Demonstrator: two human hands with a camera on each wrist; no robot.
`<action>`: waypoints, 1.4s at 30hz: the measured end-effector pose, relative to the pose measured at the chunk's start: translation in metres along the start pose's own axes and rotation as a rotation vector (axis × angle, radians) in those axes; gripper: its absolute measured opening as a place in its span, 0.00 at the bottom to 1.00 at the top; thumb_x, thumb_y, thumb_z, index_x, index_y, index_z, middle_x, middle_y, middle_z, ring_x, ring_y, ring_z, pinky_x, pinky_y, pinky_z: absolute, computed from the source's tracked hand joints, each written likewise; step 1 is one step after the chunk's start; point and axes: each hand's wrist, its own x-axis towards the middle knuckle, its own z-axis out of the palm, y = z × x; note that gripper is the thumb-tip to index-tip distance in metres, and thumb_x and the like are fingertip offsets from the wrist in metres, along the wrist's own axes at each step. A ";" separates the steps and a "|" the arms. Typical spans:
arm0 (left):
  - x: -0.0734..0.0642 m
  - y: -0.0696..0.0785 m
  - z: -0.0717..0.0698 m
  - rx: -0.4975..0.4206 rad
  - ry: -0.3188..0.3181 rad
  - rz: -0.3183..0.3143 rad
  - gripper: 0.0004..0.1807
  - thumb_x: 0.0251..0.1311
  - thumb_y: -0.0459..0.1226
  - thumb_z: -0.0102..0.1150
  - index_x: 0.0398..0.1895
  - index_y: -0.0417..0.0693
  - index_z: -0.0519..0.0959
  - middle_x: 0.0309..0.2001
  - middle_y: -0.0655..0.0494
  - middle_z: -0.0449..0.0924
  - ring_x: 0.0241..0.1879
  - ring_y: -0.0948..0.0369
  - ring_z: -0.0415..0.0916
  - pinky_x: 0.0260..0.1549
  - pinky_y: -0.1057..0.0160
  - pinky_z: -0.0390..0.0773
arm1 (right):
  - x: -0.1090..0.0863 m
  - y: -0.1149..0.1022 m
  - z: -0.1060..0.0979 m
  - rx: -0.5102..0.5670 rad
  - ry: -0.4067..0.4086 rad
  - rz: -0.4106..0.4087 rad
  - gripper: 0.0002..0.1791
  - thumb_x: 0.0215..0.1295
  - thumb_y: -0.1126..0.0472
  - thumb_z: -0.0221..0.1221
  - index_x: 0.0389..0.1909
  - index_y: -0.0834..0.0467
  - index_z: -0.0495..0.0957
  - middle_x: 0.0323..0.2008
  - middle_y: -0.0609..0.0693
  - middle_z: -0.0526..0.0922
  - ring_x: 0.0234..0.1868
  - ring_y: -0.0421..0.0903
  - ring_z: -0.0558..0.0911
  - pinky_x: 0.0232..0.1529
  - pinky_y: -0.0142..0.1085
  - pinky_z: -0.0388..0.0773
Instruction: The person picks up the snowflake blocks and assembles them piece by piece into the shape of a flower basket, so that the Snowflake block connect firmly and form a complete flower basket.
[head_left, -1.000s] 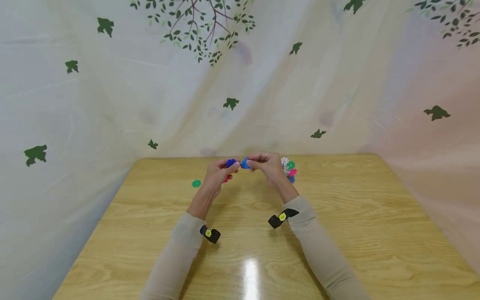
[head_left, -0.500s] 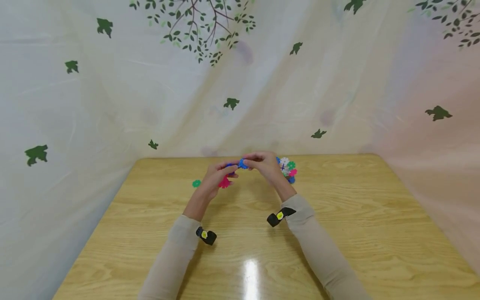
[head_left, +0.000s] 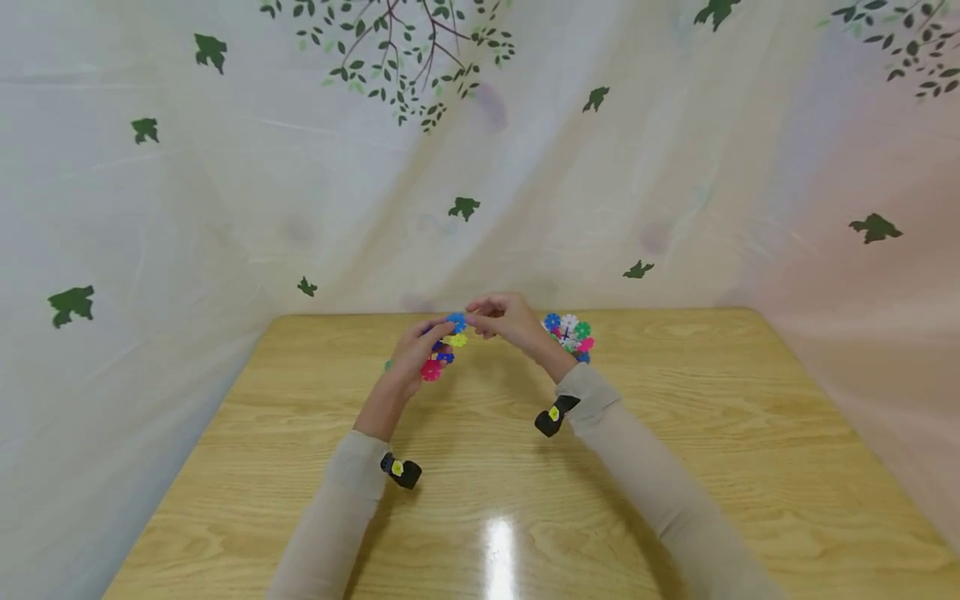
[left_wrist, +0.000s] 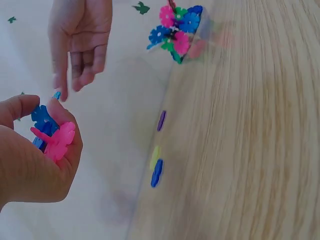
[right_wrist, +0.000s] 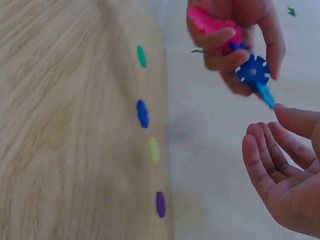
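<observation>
My left hand (head_left: 411, 354) grips a small joined chain of notched plastic snowflake discs above the far part of the table. The chain has a pink disc (left_wrist: 60, 142), a dark blue disc (right_wrist: 253, 70) and a light blue disc (head_left: 456, 322) at its outer end. Left thumb and fingers pinch around the blue discs; the pink one lies against the palm side. Close to the right of the light blue disc is my right hand (head_left: 512, 323), its fingers loosely bent with nothing between them. Its thumb tip is right at that disc's edge in the right wrist view.
Loose discs lie in a row near the table's far edge: green (right_wrist: 142, 56), blue (right_wrist: 143, 114), yellow (right_wrist: 154, 150) and purple (right_wrist: 160, 204). Behind the right wrist stands a multicoloured cluster of joined discs (head_left: 570, 332). A pale leaf-print cloth (head_left: 337, 208) hangs behind the table (head_left: 675, 433).
Both hands have moved left, the chain with them. The right hand, which pinched the light blue disc earlier, has loosened from it, and that disc now stays on the chain in the left hand.
</observation>
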 end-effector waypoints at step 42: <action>-0.005 -0.006 -0.014 -0.072 0.031 0.036 0.20 0.72 0.41 0.58 0.65 0.50 0.76 0.38 0.63 0.81 0.27 0.70 0.77 0.18 0.75 0.74 | 0.014 0.055 0.023 -0.448 -0.312 -0.007 0.13 0.52 0.74 0.72 0.38 0.66 0.80 0.35 0.59 0.84 0.38 0.46 0.82 0.37 0.31 0.79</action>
